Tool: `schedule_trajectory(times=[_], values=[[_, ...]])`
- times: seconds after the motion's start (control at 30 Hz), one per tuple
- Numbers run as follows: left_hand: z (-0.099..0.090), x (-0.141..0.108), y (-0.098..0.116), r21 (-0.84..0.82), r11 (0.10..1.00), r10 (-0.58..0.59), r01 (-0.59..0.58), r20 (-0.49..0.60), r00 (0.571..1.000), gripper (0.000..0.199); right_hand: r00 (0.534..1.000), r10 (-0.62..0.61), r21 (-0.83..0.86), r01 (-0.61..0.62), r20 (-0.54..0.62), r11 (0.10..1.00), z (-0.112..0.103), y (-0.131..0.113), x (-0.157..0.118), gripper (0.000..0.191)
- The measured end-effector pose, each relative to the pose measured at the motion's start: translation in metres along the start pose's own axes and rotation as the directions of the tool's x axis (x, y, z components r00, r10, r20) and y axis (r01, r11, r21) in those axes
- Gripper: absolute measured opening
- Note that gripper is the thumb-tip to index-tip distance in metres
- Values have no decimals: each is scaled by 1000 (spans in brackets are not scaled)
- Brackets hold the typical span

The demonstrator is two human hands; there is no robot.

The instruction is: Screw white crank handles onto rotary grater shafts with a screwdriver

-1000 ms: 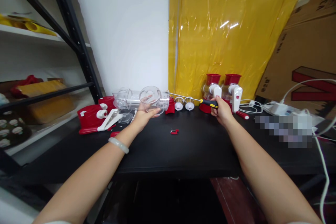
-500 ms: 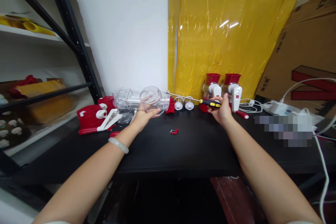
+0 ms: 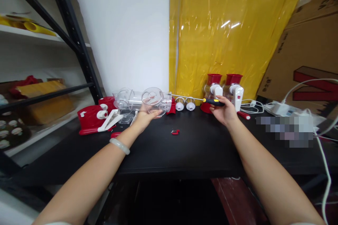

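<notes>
My left hand (image 3: 148, 115) is closed around a clear plastic grater housing (image 3: 152, 96), held above the black table with its open end turned to the right. My right hand (image 3: 224, 110) grips the black and yellow handle of a long screwdriver (image 3: 213, 102). The shaft points left, and its tip meets the right end of the clear housing; whether it sits in a screw is too small to tell. Small red pieces with what look like screws (image 3: 175, 132) lie on the table between my arms.
Two assembled red and white rotary graters (image 3: 214, 83) stand at the back right. Two metal grater drums (image 3: 190, 104) are left of them. A red base (image 3: 91, 119) and other clear parts lie at left. White cables (image 3: 281, 107) and a black table (image 3: 185, 154) are around.
My right hand and the screwdriver have shifted slightly right, and the handle has turned about its axis. My left hand and the clear housing have moved barely to the right.
</notes>
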State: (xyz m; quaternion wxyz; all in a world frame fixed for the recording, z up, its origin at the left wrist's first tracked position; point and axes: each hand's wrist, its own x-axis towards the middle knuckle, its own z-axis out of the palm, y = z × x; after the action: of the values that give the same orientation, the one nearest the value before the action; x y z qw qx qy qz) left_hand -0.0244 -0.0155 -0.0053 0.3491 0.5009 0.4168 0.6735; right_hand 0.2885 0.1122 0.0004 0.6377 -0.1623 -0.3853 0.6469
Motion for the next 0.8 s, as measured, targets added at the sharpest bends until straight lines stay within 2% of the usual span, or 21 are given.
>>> schedule_trajectory(times=[0.1,0.23,0.3,0.4,0.5,0.57,0.63,0.7,0.8], values=[[-1,0,0,4,1000,5,-5,-1,1000,101,1000,2,-57,-4,-19,998,0,0,-1,24],[-1,0,2,13,1000,14,-14,-8,1000,100,997,-50,-288,29,-66,957,-1,6,1,40],[0,-1,3,11,1000,16,-16,-11,1000,99,996,-80,-362,58,-45,931,-1,8,3,36],[1,-1,3,7,1000,5,-5,-12,1000,100,996,-84,-271,76,-19,960,-1,7,2,25],[1,-1,2,4,1000,-3,3,-10,1000,101,1000,-8,-68,9,20,998,0,0,-2,23],[1,-1,1,4,1000,-2,2,-9,1000,102,997,24,4,-24,73,1000,0,-4,-4,25],[0,-1,1,6,1000,-1,1,-11,1000,102,994,22,8,-23,104,1000,0,-5,-5,22],[0,-1,1,9,1000,2,-2,-12,1000,101,997,-4,-39,7,76,999,-1,-3,-4,21],[0,0,1,8,1000,9,-8,-10,1000,100,999,-53,-208,51,-6,977,-2,4,1,45]])
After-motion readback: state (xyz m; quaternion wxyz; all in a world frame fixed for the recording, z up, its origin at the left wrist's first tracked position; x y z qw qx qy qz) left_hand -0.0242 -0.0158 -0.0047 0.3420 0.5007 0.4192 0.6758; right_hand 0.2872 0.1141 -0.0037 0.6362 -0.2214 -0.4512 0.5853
